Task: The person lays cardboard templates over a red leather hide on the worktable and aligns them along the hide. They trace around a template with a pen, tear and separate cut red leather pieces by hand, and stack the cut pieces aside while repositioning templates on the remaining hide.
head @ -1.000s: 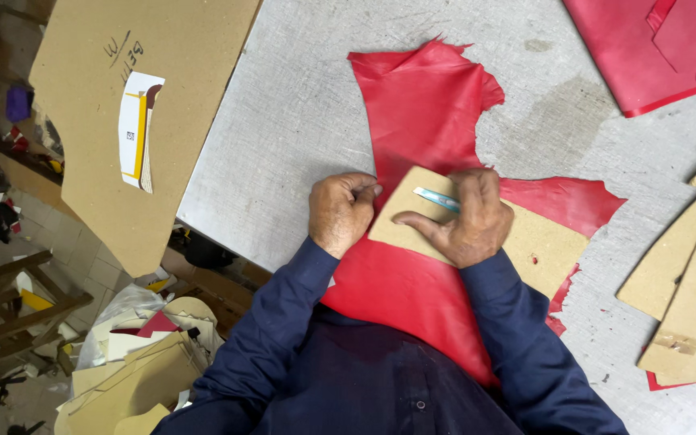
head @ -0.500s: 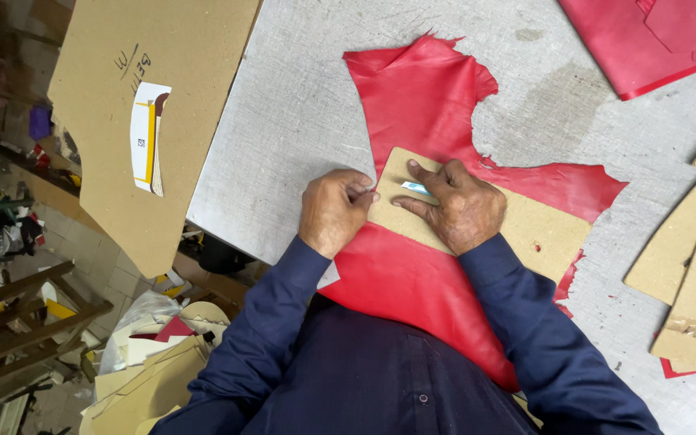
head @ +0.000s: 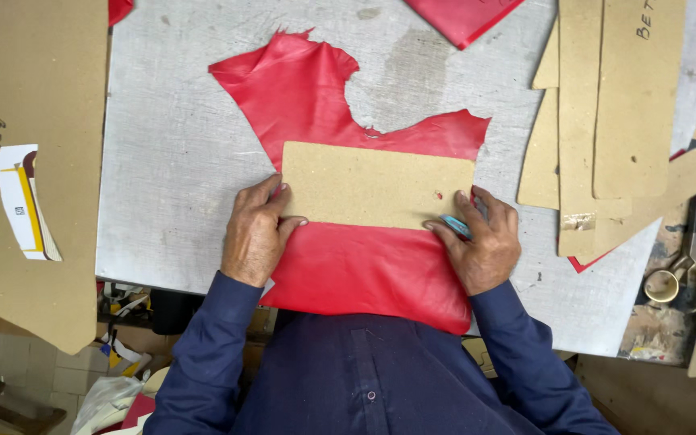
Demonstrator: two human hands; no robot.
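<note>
A piece of red leather (head: 308, 97) lies spread on the grey worktable (head: 171, 145), its near edge hanging over the table's front. On it rests a rectangular brown cardboard template (head: 376, 184). My left hand (head: 255, 234) presses the template's left end, fingers on its lower left corner. My right hand (head: 481, 242) is at the template's lower right corner and grips a small light-blue tool (head: 457, 227) against the edge. The tool's tip is hidden under my fingers.
Several long cardboard templates (head: 606, 105) are stacked at the right, with scissors (head: 682, 274) near the right edge. More red leather (head: 461, 16) lies at the top. A large brown board (head: 26, 161) with a printed label leans at the left.
The view has turned so the template now lies level. My right hand slid from the template's middle to its lower right corner; my left hand moved to its left end.
</note>
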